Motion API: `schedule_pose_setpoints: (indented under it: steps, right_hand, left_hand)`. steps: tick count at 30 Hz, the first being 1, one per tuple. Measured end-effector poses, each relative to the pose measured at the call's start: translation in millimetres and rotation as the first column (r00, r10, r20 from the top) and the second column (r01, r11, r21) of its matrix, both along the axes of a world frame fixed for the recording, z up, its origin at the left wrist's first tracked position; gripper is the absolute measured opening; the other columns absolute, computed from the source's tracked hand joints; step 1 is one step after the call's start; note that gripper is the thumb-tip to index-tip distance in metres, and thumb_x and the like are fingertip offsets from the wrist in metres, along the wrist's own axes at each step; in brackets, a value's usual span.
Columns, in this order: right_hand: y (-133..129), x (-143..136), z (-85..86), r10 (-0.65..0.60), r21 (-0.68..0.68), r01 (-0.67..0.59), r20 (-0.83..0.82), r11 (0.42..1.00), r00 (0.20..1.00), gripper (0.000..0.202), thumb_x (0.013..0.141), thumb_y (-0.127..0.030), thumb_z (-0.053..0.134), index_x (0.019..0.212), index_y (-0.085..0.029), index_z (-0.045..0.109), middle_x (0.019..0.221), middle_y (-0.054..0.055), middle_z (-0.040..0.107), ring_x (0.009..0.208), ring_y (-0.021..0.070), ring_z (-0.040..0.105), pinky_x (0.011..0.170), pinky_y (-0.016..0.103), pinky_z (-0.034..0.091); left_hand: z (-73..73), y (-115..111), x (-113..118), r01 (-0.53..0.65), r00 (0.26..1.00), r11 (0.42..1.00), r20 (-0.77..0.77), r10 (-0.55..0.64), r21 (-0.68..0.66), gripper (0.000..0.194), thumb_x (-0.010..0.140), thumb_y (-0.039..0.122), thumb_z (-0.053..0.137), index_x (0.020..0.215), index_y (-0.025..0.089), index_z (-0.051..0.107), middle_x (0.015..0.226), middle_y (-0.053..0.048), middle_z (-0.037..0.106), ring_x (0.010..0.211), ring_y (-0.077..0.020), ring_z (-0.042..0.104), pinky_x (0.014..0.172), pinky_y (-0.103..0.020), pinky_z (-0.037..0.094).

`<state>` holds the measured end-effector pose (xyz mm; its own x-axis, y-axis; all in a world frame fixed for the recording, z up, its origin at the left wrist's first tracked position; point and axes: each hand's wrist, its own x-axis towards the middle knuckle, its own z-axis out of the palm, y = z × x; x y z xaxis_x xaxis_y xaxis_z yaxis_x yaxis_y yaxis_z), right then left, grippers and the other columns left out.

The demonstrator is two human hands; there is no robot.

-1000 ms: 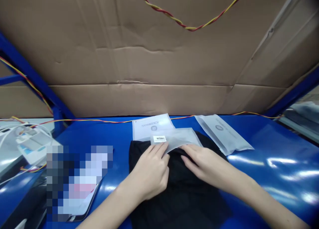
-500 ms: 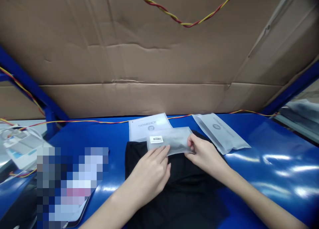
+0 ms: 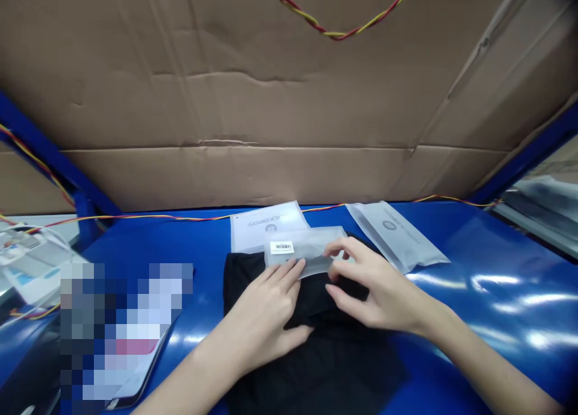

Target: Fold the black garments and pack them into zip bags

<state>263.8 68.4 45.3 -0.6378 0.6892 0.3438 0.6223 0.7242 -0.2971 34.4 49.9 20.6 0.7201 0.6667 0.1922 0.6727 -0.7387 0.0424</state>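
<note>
A frosted plastic bag (image 3: pixel 311 241) with a barcode label (image 3: pixel 282 247) lies across the top of a black garment (image 3: pixel 311 367). My left hand (image 3: pixel 271 306) rests flat, its fingertips on the bag's lower edge just below the label and its thumb stretched out over the black fabric. My right hand (image 3: pixel 365 282) is at the bag's right end, fingers bent and spread apart, with the index fingertip at the bag's surface. Nothing shows between its thumb and fingers. Part of the bag's right end is hidden behind this hand.
Two more printed frosted bags lie behind, one flat bag (image 3: pixel 262 228) at centre and another bag (image 3: pixel 397 237) to the right. A phone-like device (image 3: pixel 135 349), partly pixelated, lies at left on the blue table (image 3: pixel 478 324). Twisted red-yellow wire (image 3: pixel 189 217) runs along the cardboard wall (image 3: pixel 271 102).
My right hand has let go of the bag's right end; its fingers have spread and moved a little left and down. My left thumb has stretched outward while the fingertips stay on the bag.
</note>
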Motion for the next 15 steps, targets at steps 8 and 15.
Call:
schedule_pose_setpoints:
  steps: [8,15]
  right_hand:
    - [-6.0,-11.2,-29.8,-0.298,0.257,0.225,0.294,0.94,0.908,0.051,0.097,-0.044,0.04,0.102,-0.003,0.069,0.139,0.027,0.046,0.131,0.0405,0.039,0.101,0.056,0.04]
    - [-10.1,4.9,-27.6,-0.235,-0.056,0.262,0.294,0.963,0.926,0.066,0.094,-0.057,0.04,0.133,-0.006,0.053,0.147,0.023,0.036,0.141,0.0368,0.022,0.108,0.056,0.034]
  left_hand:
    - [-1.5,-0.6,0.7,-0.015,0.999,1.0,-0.032,0.015,-0.005,0.074,0.077,0.056,0.064,0.129,0.005,0.054,0.144,-0.019,0.043,0.136,-0.0313,0.039,0.112,-0.041,0.034]
    - [-4.6,1.8,1.1,0.007,0.998,0.998,-0.055,-0.003,0.062,0.07,0.077,0.053,0.067,0.126,0.004,0.055,0.142,-0.022,0.045,0.133,-0.0331,0.043,0.109,-0.042,0.037]
